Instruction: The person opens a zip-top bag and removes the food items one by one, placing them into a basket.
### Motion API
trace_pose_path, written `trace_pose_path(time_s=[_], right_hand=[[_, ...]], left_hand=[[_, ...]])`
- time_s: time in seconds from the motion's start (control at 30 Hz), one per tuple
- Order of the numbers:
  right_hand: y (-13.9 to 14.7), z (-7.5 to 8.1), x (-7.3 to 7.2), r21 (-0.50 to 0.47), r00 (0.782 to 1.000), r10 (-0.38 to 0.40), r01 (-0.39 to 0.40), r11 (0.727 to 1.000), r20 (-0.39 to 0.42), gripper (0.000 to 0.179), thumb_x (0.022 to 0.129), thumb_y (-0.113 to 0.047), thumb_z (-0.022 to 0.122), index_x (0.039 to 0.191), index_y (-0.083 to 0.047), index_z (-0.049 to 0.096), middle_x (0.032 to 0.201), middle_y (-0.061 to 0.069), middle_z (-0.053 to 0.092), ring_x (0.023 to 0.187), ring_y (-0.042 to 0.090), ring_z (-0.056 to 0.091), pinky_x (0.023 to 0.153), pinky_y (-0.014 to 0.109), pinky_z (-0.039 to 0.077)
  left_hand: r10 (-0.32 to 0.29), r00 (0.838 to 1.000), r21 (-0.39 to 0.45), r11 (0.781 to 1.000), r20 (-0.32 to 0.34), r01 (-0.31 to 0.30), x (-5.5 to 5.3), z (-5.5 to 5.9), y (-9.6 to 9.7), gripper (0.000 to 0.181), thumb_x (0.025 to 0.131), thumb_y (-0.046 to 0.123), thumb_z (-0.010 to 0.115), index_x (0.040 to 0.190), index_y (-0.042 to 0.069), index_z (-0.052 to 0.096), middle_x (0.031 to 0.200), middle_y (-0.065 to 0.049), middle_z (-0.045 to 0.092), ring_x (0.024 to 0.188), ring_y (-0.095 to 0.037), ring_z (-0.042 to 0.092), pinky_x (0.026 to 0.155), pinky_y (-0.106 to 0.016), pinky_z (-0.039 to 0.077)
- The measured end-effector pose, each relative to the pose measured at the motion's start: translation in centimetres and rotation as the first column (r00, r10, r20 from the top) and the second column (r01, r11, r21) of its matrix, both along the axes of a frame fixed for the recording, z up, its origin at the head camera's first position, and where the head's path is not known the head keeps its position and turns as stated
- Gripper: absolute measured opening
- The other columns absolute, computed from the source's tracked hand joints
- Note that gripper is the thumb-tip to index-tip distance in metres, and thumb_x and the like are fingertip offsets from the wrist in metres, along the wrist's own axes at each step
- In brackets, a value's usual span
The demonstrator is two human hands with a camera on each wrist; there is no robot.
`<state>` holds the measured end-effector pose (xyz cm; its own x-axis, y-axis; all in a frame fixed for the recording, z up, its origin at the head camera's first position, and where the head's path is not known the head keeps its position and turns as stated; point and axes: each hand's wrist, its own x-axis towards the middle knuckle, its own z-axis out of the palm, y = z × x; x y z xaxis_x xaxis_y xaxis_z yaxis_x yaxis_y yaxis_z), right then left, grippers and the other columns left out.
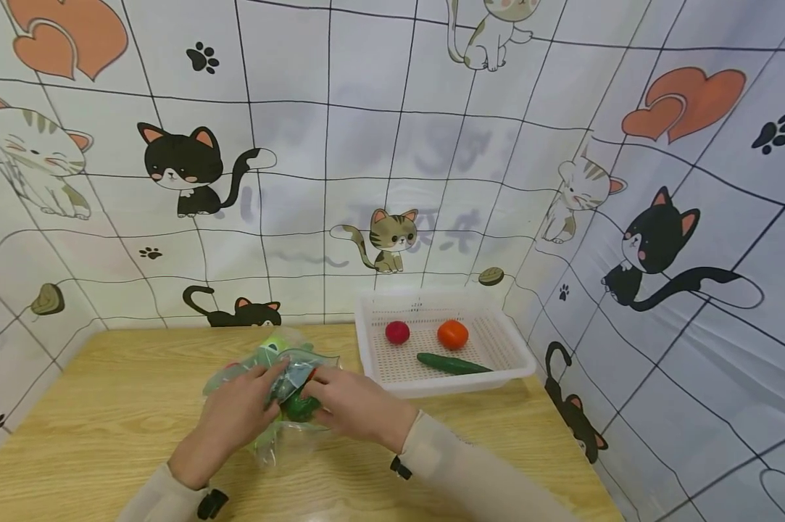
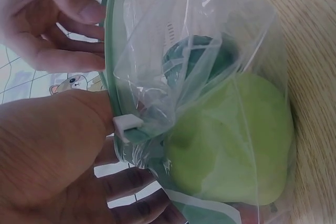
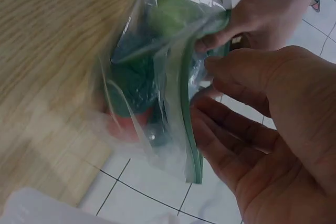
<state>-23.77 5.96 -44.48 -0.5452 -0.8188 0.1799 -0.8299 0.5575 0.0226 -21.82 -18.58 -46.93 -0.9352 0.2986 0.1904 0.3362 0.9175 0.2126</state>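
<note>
Fingers [image 3: 218,148] pinching green rim [image 3: 185,95] of clear zip bag [image 2: 152,30], left hand [image 1: 238,406] and right hand [image 1: 353,400] facing each other, backs upward; sleeved forearms [image 1: 460,464] converge. Bag on table [image 1: 138,391], left of white basket [image 1: 431,389], green produce [image 2: 233,145] inside.

We see a clear plastic zip bag [image 2: 142,56] edged in green, its small plastic slider [image 2: 127,124] white. Through the film we make out a pale-green rounded fruit [image 2: 231,142], a deep-green glossy lump [image 3: 128,85] and a red piece [image 3: 126,128]. We note a white perforated plastic basket [image 1: 444,388], a crimson round vegetable [image 1: 397,333], a bright orange rounded vegetable [image 1: 453,335] and a long dark-green cucumber [image 1: 453,364]. Our yellow-tan wooden tabletop [image 1: 144,391] has streaked grain. We find the white cloth backdrop [image 1: 294,145] ruled with dark gridlines and printed with black-and-white cats, a brown-striped tabby, orange hearts and black paw prints. We see cream fabric sleeves [image 1: 477,471].
</note>
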Motion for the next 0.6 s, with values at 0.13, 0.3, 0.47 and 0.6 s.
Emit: trace_pose_path(time_s=[0.13, 0.3, 0.47, 0.6], right_hand=[[-0.6, -1.1, -0.1, 0.022, 0.999, -0.023, 0.024, 0.999, -0.023, 0.032, 0.107, -0.028, 0.087, 0.138, -0.022, 0.080, 0.139, -0.001, 0.076, 0.125, 0.009, 0.075, 0.095, 0.017, 0.064], [-1.0, -2.0, -0.3, 0.060, 0.996, -0.093, 0.093, 0.994, -0.009, 0.039, 0.107, -0.033, 0.088, 0.144, -0.025, 0.077, 0.141, -0.001, 0.074, 0.121, 0.008, 0.075, 0.082, 0.018, 0.065], [-1.3, -2.7, -0.7, 0.071, 0.992, -0.129, 0.127, 0.989, 0.015, 0.044, 0.106, -0.034, 0.089, 0.147, -0.027, 0.075, 0.143, 0.000, 0.073, 0.124, 0.009, 0.073, 0.081, 0.020, 0.065], [-1.6, -3.1, -1.0, 0.089, 0.988, -0.152, 0.149, 0.985, 0.027, 0.050, 0.107, -0.037, 0.088, 0.153, -0.028, 0.072, 0.150, 0.001, 0.071, 0.131, 0.012, 0.072, 0.083, 0.024, 0.068]], left_hand=[[-0.001, 1.000, -0.008, 1.000, -0.012, 0.001, -0.1, 0.0, 0.0, 0.075, 0.093, 0.016, 0.089, 0.164, 0.011, 0.066, 0.111, -0.011, 0.077, 0.070, -0.015, 0.052, 0.055, -0.033, 0.043], [-0.004, 1.000, -0.014, 1.000, -0.013, 0.004, -0.1, -0.1, 0.1, 0.075, 0.094, 0.018, 0.090, 0.165, 0.011, 0.066, 0.109, -0.010, 0.076, 0.071, -0.015, 0.052, 0.055, -0.032, 0.044], [0.001, 1.000, -0.015, 1.000, -0.014, -0.001, -0.1, -0.1, 0.2, 0.075, 0.093, 0.018, 0.091, 0.164, 0.013, 0.067, 0.113, -0.011, 0.078, 0.073, -0.016, 0.054, 0.057, -0.034, 0.046], [0.002, 1.000, -0.020, 1.000, -0.017, -0.002, -0.1, -0.1, 0.2, 0.075, 0.093, 0.018, 0.091, 0.163, 0.013, 0.067, 0.114, -0.012, 0.078, 0.073, -0.016, 0.056, 0.058, -0.035, 0.048]])
